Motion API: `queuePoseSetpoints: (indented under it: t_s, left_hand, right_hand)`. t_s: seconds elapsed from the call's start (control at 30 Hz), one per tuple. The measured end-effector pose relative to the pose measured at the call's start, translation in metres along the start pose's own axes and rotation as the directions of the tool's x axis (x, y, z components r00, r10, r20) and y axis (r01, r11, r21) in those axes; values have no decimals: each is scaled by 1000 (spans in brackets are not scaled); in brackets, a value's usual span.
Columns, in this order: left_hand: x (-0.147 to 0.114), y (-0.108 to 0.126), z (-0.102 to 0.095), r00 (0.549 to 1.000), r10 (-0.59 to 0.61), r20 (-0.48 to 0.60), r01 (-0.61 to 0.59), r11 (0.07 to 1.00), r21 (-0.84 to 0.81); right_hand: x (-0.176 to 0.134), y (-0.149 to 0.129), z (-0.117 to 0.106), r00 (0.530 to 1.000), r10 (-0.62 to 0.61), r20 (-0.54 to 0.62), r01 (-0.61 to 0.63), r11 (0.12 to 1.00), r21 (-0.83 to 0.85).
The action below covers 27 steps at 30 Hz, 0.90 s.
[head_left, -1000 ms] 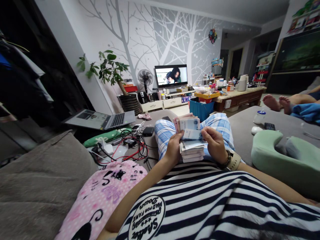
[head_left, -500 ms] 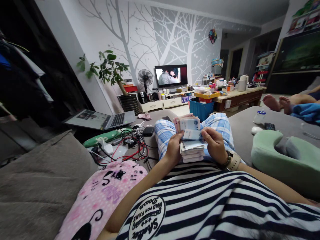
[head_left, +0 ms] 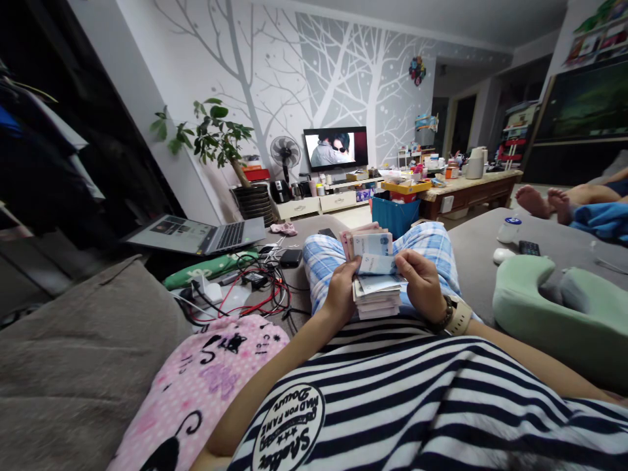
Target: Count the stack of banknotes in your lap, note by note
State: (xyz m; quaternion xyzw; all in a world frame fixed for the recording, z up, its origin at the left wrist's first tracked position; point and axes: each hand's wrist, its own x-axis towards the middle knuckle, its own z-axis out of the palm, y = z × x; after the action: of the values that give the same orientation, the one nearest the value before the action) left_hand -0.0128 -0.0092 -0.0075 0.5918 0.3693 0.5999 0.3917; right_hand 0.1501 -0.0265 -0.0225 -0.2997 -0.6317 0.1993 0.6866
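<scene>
My left hand [head_left: 342, 288] is closed around the left side of a wad of banknotes [head_left: 373, 244], its thumb lying across their face. The notes are bluish, with pinkish ones fanned out behind at the upper left. My right hand [head_left: 420, 280] pinches the right edge of a bluish banknote [head_left: 377, 264] between thumb and fingers. Below it, a thick stack of banknotes [head_left: 377, 302] rests on my lap against the striped shirt. The left hand's fingers are partly hidden behind the notes.
Left of my legs lie tangled cables [head_left: 275, 288], a black box-shaped device [head_left: 291, 258] and an open laptop [head_left: 206, 235]. A green neck pillow [head_left: 520, 294] sits on the right. Ahead stand a blue bin [head_left: 392, 214] and a cluttered table [head_left: 495, 183]. Another person's feet [head_left: 544, 201] show at the right.
</scene>
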Motion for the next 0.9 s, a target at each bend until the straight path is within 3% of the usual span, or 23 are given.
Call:
queuePoseSetpoints:
  t_s: [0.1, 0.27, 0.47, 0.67, 0.9]
  left_hand:
    - [-3, 6, 0, 1000, 8, -4, -7, 999, 34]
    - [-4, 11, 1, 998, -59, 24, 61, 996, -58]
    - [-1, 4, 0, 1000, -1, 6, 1, 1000, 17]
    - [-3, 11, 4, 994, -111, -21, 107, 984, -142]
    - [-1, 8, 6, 990, -142, 22, 143, 960, -243]
  right_hand:
    - [0, -1, 0, 1000, -1, 4, 1, 1000, 0]
    - [0, -1, 0, 1000, -5, 6, 5, 1000, 0]
    - [0, 0, 0, 1000, -7, 4, 7, 1000, 2]
    - [0, 2, 0, 1000, -11, 0, 11, 1000, 8]
    - [0, 4, -1, 999, -32, 6, 32, 999, 11]
